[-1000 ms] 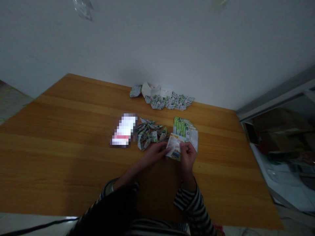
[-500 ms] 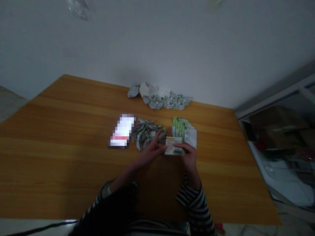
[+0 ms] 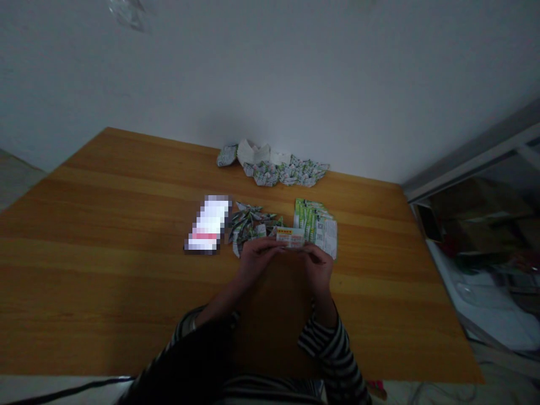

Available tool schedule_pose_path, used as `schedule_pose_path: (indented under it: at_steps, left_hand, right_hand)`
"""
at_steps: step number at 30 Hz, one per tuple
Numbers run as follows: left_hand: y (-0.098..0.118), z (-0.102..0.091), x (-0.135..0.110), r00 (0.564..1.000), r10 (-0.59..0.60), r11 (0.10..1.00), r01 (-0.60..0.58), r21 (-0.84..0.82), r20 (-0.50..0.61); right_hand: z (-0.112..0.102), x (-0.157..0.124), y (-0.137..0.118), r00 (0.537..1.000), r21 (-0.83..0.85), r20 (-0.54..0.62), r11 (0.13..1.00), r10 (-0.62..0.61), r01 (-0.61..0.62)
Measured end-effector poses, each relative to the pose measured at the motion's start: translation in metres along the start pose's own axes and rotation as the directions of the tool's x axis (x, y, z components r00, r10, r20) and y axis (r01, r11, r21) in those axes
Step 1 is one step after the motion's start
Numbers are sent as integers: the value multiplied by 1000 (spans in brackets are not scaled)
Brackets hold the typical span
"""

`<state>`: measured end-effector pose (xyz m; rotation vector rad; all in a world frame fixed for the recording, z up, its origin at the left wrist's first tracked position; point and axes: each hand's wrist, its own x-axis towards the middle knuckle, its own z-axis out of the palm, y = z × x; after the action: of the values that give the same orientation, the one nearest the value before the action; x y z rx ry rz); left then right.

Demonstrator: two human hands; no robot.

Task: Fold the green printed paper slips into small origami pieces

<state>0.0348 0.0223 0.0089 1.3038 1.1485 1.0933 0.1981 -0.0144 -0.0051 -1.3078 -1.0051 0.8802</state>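
Between my two hands is a small printed paper card (image 3: 290, 237), pale with a yellow strip along its top. My left hand (image 3: 257, 256) pinches its left end, and my right hand (image 3: 318, 264) grips the right end. The card's lower part appears bent or folded; the fingers partly cover it. Just beyond my left hand lies a heap of folded paper pieces (image 3: 248, 222), grey and green. A fanned stack of green and white printed cards (image 3: 314, 222) rests behind my right hand.
A phone with a lit, blurred screen (image 3: 208, 224) lies left of the folded heap. Along the wall side of the wooden table (image 3: 105, 253) are crumpled white paper (image 3: 252, 153) and more folded printed pieces (image 3: 291, 173). A shelf (image 3: 485, 304) stands at the right.
My left hand has come from a raised, pointing pose to pinch the card's left end. The card has shifted slightly left and now shows a shorter face.
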Motion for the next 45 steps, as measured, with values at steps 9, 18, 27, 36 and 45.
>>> schedule_pose_path:
  at_steps: [9, 18, 27, 36, 45]
  left_hand:
    - [-2, 25, -8, 988, -152, 901, 132, -413, -16]
    - [-7, 22, -5, 982, -182, 856, 187, -483, 58]
    - [-6, 23, -6, 964, -264, 854, 222, -471, -24]
    - [-5, 23, -7, 946, -301, 883, 227, -411, -124]
    - [-9, 22, -7, 951, -232, 942, 167, -292, -204]
  right_hand:
    - [12, 0, -1, 989, 30, -150, 999, -8, 12]
    - [11, 2, -1, 997, -2, -34, 998, -62, 62]
    - [19, -3, 3, 996, 21, -84, 999, -32, 34]
    - [33, -10, -1, 988, 157, -154, 988, 12, 12]
    - [41, -17, 2, 974, 115, -223, 993, 32, -7]
